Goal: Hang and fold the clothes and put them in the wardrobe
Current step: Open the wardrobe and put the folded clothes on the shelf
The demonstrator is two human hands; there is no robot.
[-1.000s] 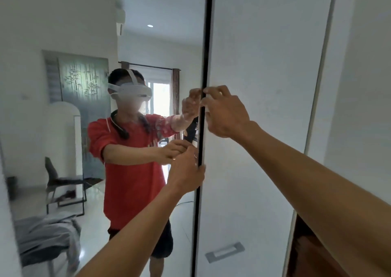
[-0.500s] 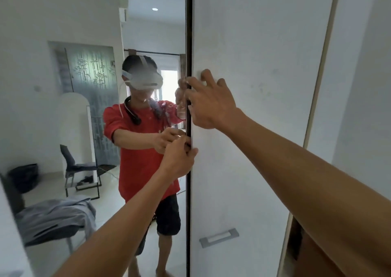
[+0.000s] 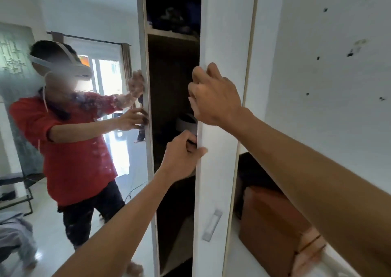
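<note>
Wardrobe (image 3: 224,44): white, tall, fills centre and right of view; a dark gap stands between its two doors, interior partly exposed.
White door (image 3: 220,99): right of the gap, its left edge gripped by both hands; small recessed handle (image 3: 212,225) lower down, untouched.
Right hand (image 3: 213,95): fingers curled round the door edge up high, holding it; probably for pull and to keep the panel from racking.
Left hand (image 3: 182,156): lower on the same edge, fingers hooked behind it, thumb on the front face; holding the door.
Why edge not handle: judgement only, the edge gives two-handed leverage on the panel.
Mirror door (image 3: 84,128): left of the gap, reflects the person in a red top, plus the room.
Upper shelf (image 3: 172,34): holds dark bundled fabric, items not distinguishable.
Middle compartment: mostly dark; a pale rounded object (image 3: 187,123) sits just behind the door edge, identity unclear.
Right compartment (image 3: 273,213): open, holds a brown boxy item, kind unclear.
Clothes: grey garment (image 3: 14,232) lies at lower left, well apart from the wardrobe; not hung or folded.
Step in hand: opening the wardrobe; task looks at an early stage.
Risk: fingers hooked behind the edge could get pinched.
</note>
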